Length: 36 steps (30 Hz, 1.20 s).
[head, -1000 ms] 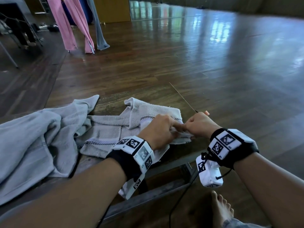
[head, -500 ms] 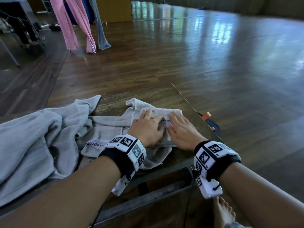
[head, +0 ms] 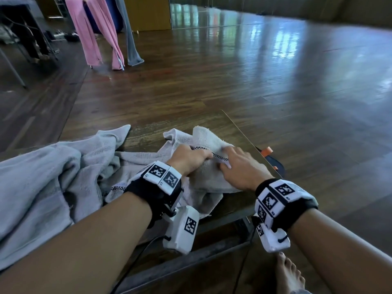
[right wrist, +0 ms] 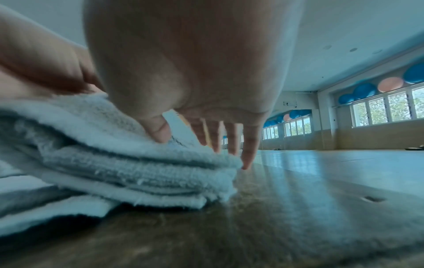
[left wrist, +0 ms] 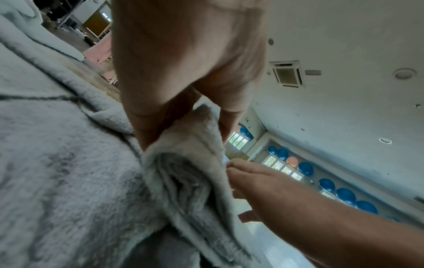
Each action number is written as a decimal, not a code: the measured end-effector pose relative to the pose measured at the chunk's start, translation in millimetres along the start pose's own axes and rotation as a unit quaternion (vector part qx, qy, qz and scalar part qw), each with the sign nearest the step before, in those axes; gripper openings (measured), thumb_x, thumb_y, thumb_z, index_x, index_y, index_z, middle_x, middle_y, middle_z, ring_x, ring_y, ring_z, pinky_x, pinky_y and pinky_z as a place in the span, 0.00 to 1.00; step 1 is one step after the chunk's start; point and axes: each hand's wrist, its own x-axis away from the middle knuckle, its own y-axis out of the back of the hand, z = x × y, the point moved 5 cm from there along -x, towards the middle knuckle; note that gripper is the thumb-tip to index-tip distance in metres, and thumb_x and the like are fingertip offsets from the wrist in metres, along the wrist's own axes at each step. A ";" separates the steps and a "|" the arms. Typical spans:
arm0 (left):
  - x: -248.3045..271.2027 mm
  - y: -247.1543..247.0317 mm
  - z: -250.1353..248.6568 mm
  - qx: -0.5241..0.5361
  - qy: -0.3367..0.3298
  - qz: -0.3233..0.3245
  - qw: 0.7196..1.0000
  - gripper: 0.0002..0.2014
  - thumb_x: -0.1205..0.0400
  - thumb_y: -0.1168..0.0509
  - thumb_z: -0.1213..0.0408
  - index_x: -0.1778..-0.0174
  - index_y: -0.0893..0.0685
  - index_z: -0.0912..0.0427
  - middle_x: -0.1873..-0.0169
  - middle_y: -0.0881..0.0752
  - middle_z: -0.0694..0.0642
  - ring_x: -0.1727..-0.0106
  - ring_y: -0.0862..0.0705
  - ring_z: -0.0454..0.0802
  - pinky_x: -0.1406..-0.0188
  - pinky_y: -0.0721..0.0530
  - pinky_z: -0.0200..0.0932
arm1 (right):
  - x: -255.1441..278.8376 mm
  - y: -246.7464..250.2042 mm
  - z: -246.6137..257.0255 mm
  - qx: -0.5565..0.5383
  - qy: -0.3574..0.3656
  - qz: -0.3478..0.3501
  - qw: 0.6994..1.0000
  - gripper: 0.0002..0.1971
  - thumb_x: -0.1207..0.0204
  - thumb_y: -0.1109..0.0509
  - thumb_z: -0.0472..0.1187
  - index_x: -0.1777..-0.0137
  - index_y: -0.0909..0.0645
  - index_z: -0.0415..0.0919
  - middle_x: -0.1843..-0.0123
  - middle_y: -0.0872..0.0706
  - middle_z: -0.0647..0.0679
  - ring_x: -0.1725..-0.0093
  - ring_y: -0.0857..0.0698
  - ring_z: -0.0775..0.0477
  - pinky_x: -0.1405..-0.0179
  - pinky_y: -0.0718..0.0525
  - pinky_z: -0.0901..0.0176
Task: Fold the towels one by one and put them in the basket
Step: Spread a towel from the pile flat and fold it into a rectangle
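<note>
A small light-grey towel with a checkered band lies partly folded on the low wooden table. My left hand curls round a fold of it; in the left wrist view, thumb and fingers pinch that fold of the towel. My right hand rests beside it with fingers spread on the towel. The right wrist view shows this hand with straight fingers and the thumb pressing the stacked layers. No basket is in view.
A larger grey towel lies heaped on the table's left part. The table's right edge runs close by my right hand, with an orange-and-black object just beyond it. Pink and grey cloths hang far back left. My bare foot is below.
One second ago both hands pinched the towel's near edge, then they lay flat on the fold. Now my left hand has curled round a fold and the far layer has bunched up.
</note>
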 end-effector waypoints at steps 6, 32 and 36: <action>6.7 9.6 -0.9 0.090 -0.012 0.028 0.996 0.13 0.26 0.27 0.69 0.46 0.14 0.65 0.53 0.08 0.61 0.51 0.09 0.58 0.47 0.10 0.53 | 4.9 12.4 -3.1 -0.061 -0.103 -0.040 0.992 0.35 0.15 0.55 0.67 0.23 0.33 0.40 0.23 0.22 0.37 0.26 0.23 0.35 0.34 0.24 0.38; 64.2 117.5 17.0 0.166 -0.112 -0.125 0.972 0.12 0.33 0.16 0.61 0.61 0.11 0.59 0.65 0.07 0.51 0.61 0.08 0.47 0.61 0.10 0.40 | -18.0 18.7 91.2 -0.373 0.036 -0.150 0.915 0.12 0.11 0.40 0.51 0.47 0.29 0.42 0.56 0.18 0.50 0.60 0.19 0.52 0.68 0.26 0.56; 80.4 135.1 15.6 0.140 -0.113 -0.149 0.972 0.15 0.27 0.21 0.52 0.53 0.10 0.60 0.59 0.06 0.53 0.56 0.08 0.49 0.53 0.09 0.45 | -2.2 23.5 116.6 -0.345 0.066 -0.208 0.913 0.08 0.09 0.43 0.47 0.48 0.31 0.45 0.60 0.20 0.57 0.64 0.21 0.58 0.72 0.29 0.57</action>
